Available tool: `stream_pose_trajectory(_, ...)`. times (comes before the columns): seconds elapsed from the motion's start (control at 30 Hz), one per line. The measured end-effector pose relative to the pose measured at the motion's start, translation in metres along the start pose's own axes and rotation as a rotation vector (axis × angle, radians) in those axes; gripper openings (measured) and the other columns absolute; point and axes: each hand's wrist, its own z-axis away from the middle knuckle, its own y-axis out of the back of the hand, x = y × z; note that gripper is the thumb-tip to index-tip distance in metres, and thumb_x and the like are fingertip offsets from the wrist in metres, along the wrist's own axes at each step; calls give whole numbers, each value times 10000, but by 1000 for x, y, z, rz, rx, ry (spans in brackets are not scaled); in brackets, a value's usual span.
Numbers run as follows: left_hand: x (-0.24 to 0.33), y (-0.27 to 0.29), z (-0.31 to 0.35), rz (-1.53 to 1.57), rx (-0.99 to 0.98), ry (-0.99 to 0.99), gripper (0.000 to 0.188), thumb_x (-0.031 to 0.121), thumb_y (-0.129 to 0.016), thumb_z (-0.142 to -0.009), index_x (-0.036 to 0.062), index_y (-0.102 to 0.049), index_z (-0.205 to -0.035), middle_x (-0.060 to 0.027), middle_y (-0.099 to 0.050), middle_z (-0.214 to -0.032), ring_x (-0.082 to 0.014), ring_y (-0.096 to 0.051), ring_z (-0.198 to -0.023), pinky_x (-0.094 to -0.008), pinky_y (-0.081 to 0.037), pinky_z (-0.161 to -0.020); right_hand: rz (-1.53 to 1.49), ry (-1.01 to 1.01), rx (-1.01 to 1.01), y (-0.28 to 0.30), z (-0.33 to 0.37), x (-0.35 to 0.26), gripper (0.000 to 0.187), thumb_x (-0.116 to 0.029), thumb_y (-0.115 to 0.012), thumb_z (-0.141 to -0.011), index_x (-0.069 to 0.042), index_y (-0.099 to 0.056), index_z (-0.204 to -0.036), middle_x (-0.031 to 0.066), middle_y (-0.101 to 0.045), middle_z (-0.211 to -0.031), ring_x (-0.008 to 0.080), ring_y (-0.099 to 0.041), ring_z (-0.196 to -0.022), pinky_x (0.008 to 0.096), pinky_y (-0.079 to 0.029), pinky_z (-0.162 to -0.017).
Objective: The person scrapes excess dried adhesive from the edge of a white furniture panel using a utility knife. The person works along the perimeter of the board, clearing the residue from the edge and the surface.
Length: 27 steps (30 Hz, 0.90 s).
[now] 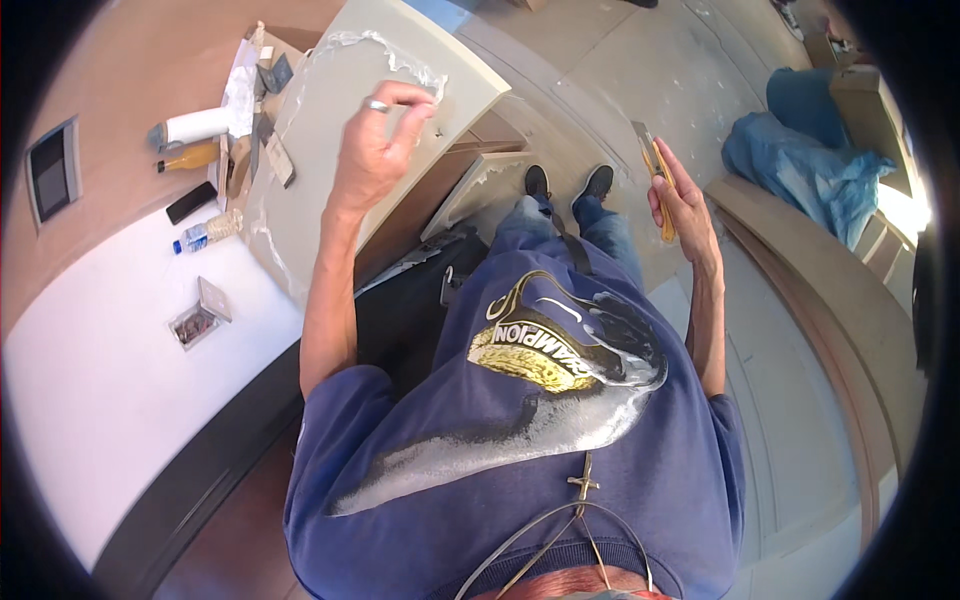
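My left hand (pixel 375 150), with a ring on one finger, is over a pale beige panel (pixel 345 105). Its thumb and forefinger are pinched together at the end of a crinkled white strip (pixel 405 68), which looks like film or dried sealant and runs along the panel's far part. More of this white material lies along the panel's left side. In my right hand (pixel 686 205), held out to the right and away from the panel, is a yellow utility knife (pixel 661 180). Its blade points up and away from me.
Left of the panel lie a white roll (pixel 197 127), an amber bottle (pixel 190 158), a black phone-like slab (pixel 192 203) and a clear bottle with a blue cap (pixel 208 232). Blue plastic sheeting (pixel 800 165) is heaped at right beside a long curved-looking board (pixel 810 290). A smaller panel (pixel 475 190) stands near my feet.
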Motion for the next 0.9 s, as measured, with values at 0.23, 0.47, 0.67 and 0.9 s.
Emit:
stream_pose_trajectory(0.23,-13,9,-20,-124,-80,-151,86,50,-662,-984,54,-680,-1068,-66,-722,-1054,-181,-679,-987,-314,-520,-907,0,20,40,-10,6,9,605,-301,-530,-1080,-176,-328,-1636,-26,-512,-749,53,-468,-617,233,-421,-595)
stream_pose_trajectory(0.47,-63,30,-41,-130,-66,-3,140,104,-653,-978,28,-701,-1086,-89,-731,-1032,-212,-694,-997,-353,-528,-903,-128,5,115,-38,32,7,622,-348,-514,-1086,-141,-314,-1637,4,-529,-772,83,-498,-643,243,-428,-586)
stream_pose_trajectory(0.67,-115,37,-68,-169,-44,-84,195,159,-666,-979,33,-688,-1126,-108,-687,-1180,-245,-663,-1102,-371,-503,-967,-296,-32,-83,-89,48,-28,626,-312,-485,-1091,-153,-261,-1654,21,-563,-826,96,-520,-656,256,-454,-613)
stream_pose_trajectory(0.9,-150,43,-83,-248,66,-96,213,167,-661,-992,35,-693,-1156,-122,-663,-1245,-263,-604,-1225,-370,-456,-1064,-170,-44,-220,-125,57,-73,604,-176,-443,-1095,-162,-231,-1661,28,-566,-847,97,-522,-658,258,-467,-622)
